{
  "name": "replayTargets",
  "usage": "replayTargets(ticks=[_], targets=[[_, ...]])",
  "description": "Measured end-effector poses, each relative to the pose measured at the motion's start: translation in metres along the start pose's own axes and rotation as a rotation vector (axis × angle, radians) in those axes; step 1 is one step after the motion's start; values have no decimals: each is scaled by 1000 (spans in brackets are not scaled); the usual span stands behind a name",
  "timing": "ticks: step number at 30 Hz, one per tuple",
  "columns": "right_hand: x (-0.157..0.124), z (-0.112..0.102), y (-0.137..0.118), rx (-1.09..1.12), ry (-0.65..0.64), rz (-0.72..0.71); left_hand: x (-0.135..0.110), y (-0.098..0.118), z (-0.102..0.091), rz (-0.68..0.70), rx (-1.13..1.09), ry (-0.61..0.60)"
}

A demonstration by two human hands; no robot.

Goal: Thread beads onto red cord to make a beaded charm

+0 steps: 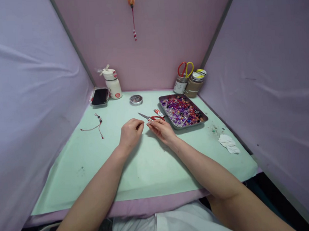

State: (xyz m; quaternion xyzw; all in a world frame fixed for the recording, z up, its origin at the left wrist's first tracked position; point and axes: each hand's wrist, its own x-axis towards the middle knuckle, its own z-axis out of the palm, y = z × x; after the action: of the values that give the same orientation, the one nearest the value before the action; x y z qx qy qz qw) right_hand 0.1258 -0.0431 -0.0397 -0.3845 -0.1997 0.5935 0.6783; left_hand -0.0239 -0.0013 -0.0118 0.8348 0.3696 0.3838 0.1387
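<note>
My left hand (131, 131) is closed in a pinch over the middle of the table; whatever its fingertips hold is too small to make out. Close beside it, my right hand (162, 130) pinches a small pale bead-like piece (149, 122) between thumb and fingers. Just beyond the fingertips lie red-handled scissors (144, 116), blades pointing left. A small red and white tube (159, 112) rests behind their handles. Right of my hands stands a metal tray (182, 127) full of purple, red and clear beads (180, 108).
A corded bead string (99, 121) lies left. Behind are a phone (100, 97), a white bottle (114, 86), a small round dish (136, 99), a can with scissors (180, 85) and a jar (194, 87). A crumpled tissue (229, 144) lies right. Cloth walls enclose three sides.
</note>
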Motion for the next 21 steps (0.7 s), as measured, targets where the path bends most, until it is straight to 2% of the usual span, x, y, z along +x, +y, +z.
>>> replayTargets(ticks=[21], targets=[[1, -1, 2, -54, -7, -22, -1, -3, -2, 7, 102, -66]])
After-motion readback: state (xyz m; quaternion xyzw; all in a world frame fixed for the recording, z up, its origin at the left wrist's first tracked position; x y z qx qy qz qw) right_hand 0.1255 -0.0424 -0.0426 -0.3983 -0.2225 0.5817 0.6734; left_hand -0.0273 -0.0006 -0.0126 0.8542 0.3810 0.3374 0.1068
